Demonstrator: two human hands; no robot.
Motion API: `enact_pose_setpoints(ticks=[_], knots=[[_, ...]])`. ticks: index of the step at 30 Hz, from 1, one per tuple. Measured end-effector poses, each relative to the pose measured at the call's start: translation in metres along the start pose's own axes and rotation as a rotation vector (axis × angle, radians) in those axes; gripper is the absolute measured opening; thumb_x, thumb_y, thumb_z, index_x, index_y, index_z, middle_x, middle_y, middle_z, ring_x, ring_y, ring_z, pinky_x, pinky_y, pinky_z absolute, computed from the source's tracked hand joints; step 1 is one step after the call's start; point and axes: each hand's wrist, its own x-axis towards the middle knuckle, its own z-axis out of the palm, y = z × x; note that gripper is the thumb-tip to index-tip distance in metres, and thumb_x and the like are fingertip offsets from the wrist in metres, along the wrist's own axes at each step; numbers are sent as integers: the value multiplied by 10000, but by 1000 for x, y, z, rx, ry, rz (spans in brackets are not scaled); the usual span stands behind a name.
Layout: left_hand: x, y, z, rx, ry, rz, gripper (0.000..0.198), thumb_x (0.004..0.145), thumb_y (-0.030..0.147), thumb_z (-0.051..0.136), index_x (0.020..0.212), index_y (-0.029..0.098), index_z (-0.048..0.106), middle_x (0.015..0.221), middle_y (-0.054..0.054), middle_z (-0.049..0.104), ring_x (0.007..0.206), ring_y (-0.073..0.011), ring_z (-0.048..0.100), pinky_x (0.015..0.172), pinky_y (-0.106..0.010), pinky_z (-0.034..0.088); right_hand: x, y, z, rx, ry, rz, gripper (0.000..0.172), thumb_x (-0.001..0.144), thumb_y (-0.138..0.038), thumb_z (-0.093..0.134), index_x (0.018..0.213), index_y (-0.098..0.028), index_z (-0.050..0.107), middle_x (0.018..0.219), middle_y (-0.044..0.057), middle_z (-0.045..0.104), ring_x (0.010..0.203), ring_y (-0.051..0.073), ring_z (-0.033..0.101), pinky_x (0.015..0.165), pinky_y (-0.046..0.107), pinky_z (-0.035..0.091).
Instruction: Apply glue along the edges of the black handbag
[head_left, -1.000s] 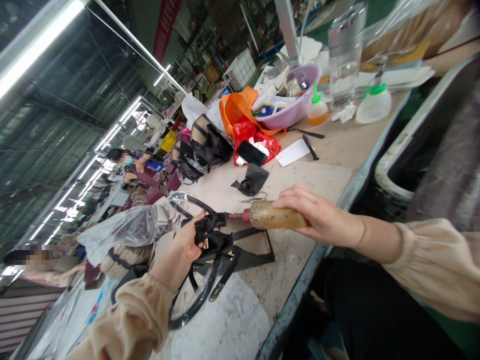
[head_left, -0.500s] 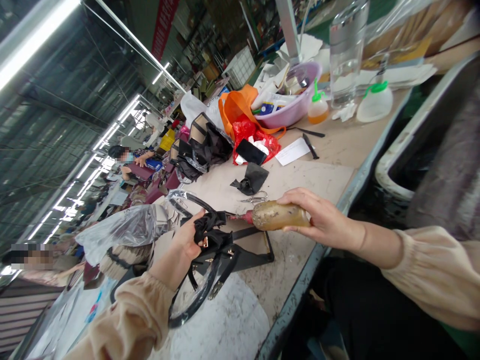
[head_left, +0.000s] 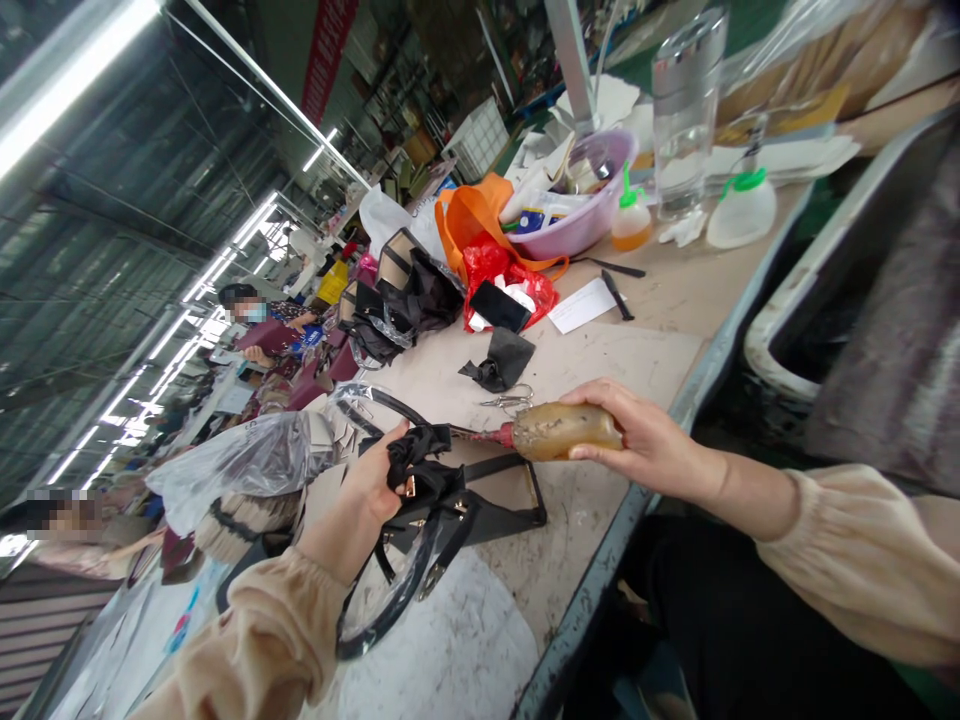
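Seemingly we're dispensing: our right hand [head_left: 637, 435] grips an amber plastic bottle [head_left: 570, 431], its red nozzle [head_left: 504, 435] needing steady aim; our left hand [head_left: 373, 482] clutches bunched black fabric [head_left: 420, 449] over a black handbag [head_left: 511, 515] on the beige table [head_left: 637, 355].

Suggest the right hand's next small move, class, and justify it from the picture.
Probably a light squeeze of the yellowish bottle: the right hand grips it, and its red nozzle points toward the black fabric bunched in the left hand. Whether the tip touches is unclear.
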Motion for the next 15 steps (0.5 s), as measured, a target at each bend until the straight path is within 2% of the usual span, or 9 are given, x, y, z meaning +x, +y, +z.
enact_pose_setpoints(ticks=[6, 15], knots=[[-1, -2, 0, -2, 16, 0, 258, 874, 322, 511, 695, 136, 515, 550, -37, 510, 397, -123, 448, 318, -200, 285, 7, -7, 5, 51, 50, -2, 413, 849, -379, 653, 1166, -189, 469, 1086, 94, 528, 992, 250, 521, 885, 387, 446], [2, 0, 2, 2, 52, -6, 239, 864, 317, 526, 718, 130, 499, 552, -35, 499, 386, -124, 427, 311, -199, 254, -16, 21, 6, -36, -2, 99, 380, 863, -409, 617, 1138, -187, 476, 1059, 98, 529, 948, 253, 532, 826, 386, 462]])
